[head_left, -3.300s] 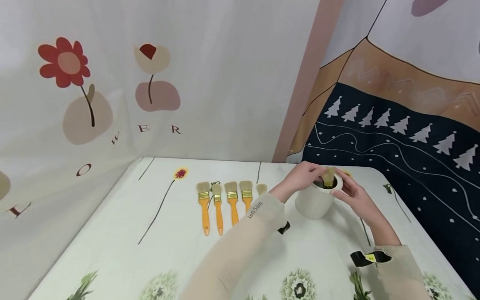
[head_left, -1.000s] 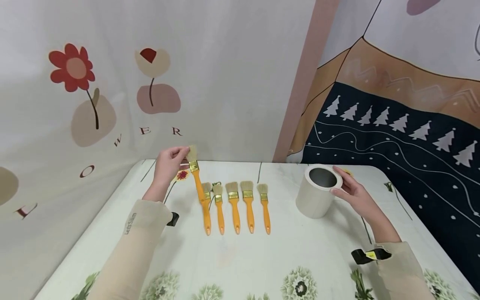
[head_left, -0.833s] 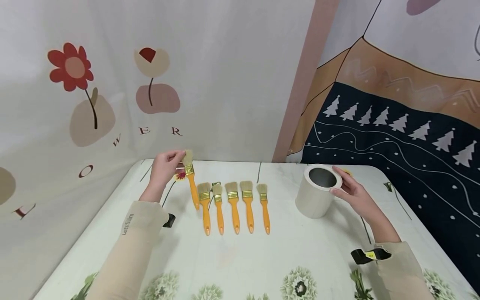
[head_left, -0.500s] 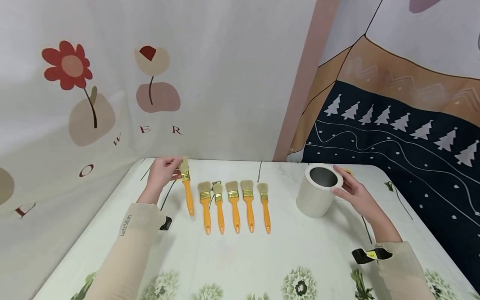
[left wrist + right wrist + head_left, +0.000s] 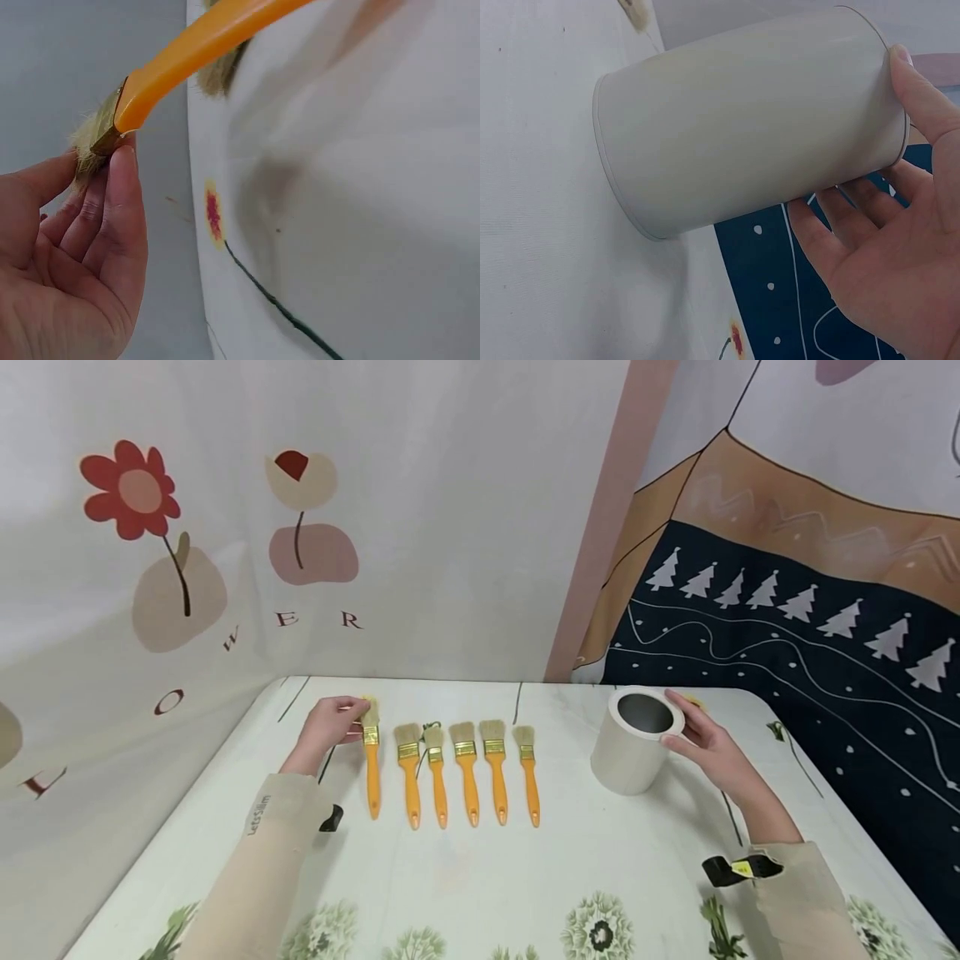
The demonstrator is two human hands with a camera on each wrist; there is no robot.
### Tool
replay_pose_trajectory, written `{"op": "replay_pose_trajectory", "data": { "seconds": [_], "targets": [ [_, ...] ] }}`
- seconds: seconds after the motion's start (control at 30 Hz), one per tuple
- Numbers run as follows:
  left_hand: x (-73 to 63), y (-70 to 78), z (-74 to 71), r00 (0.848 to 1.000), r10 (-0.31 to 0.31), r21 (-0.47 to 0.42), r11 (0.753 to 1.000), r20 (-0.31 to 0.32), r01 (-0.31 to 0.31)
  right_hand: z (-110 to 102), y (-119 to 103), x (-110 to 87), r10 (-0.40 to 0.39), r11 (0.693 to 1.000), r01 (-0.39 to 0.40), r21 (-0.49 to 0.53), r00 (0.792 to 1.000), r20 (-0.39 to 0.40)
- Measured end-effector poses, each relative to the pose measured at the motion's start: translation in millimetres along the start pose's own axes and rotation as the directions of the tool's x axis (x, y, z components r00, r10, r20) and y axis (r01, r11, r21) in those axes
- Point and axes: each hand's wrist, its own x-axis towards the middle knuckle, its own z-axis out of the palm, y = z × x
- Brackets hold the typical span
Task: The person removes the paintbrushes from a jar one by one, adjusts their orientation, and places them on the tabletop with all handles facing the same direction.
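My left hand [image 5: 324, 728] pinches a paintbrush [image 5: 372, 781] by its pale bristles, the orange handle pointing toward me. In the left wrist view, thumb and fingers meet on the bristles of this paintbrush [image 5: 191, 64]; whether its handle end touches the table is out of that view. Just right of it, several more orange-handled paintbrushes [image 5: 467, 772] lie side by side, bristles away from me. My right hand [image 5: 712, 758] holds a white cylindrical pot [image 5: 624, 764] at its rim, thumb and fingers on opposite sides. The pot stands upright, its grey inside showing no brush.
A white flower-printed cloth covers the table [image 5: 465, 877]. Behind it hangs a pale curtain [image 5: 450, 527] with flower prints, and at the right a dark blue cloth [image 5: 750, 635] with white trees. A black band [image 5: 738, 870] sits on the right sleeve.
My left hand was at the pot with a brush among its fingers, then carried a paintbrush left and lowered it beside the row, its handle straightening. The right hand stayed on the pot.
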Motion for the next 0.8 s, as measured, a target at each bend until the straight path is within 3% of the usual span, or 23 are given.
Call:
{"op": "replay_pose_trajectory", "data": {
  "seconds": [0.4,0.8],
  "targets": [
    [4.8,-26.6,8.8,0.993,-0.074,0.089,0.994,0.090,0.066,0.8,-3.7,-0.9,-0.001,1.000,0.001,-0.003,1.000,0.006],
    [-1.5,-27.0,9.0,0.996,-0.076,0.077,0.994,0.047,0.072,0.3,-3.8,0.1,-0.003,1.000,0.003,-0.008,1.000,0.008]
  ]
}}
